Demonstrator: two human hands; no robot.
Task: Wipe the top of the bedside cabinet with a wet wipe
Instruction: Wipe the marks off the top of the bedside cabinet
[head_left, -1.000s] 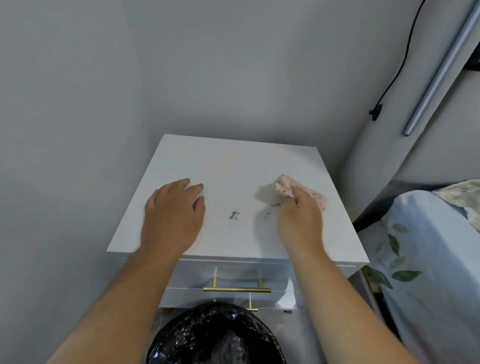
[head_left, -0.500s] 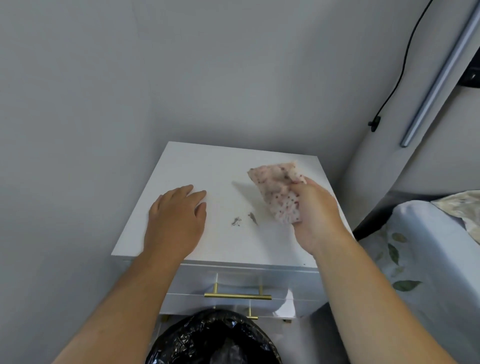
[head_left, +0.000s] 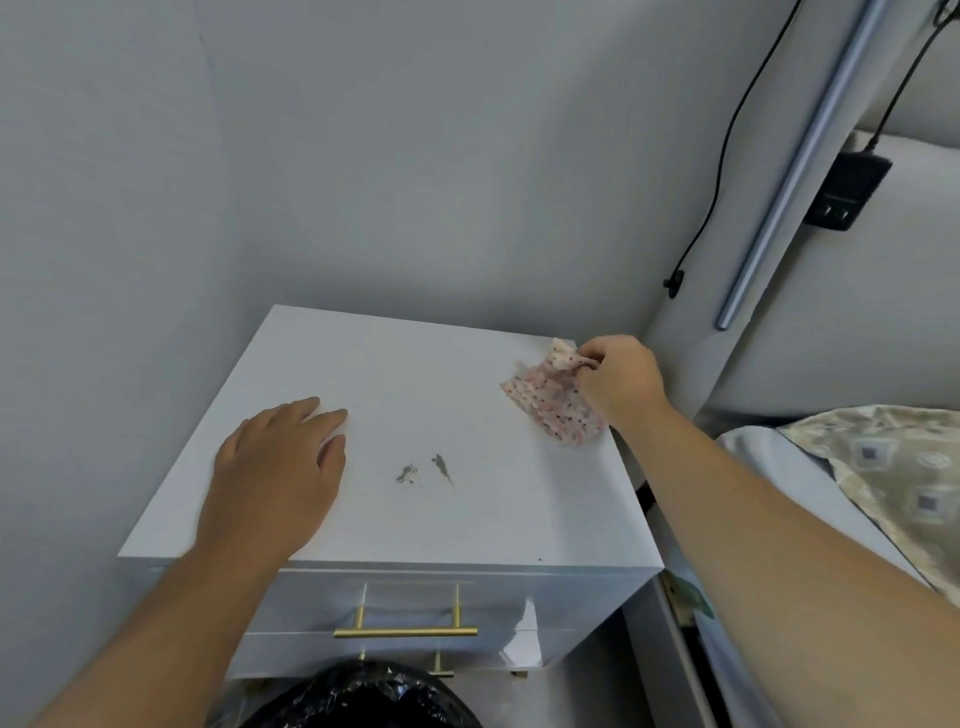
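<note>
The white bedside cabinet (head_left: 395, 374) stands in the corner, its flat top facing me. Two small dark smudges (head_left: 426, 470) mark the middle of the top. My right hand (head_left: 618, 382) pinches a pink dotted wet wipe (head_left: 553, 402) at the far right edge of the top; the wipe hangs down and its lower part rests on the surface. My left hand (head_left: 278, 475) lies flat, palm down, on the near left part of the top with nothing in it.
Grey walls close in behind and to the left. A bin with a black bag (head_left: 363, 701) sits below the drawers with gold handles (head_left: 405, 631). A bed with a patterned pillow (head_left: 883, 467) is at the right. A black cable (head_left: 717, 182) and charger (head_left: 847, 192) hang above.
My right hand lifted the wipe off the smudged middle and carried it back and right to the far right edge. The left hand stayed in place. The view tilted upward.
</note>
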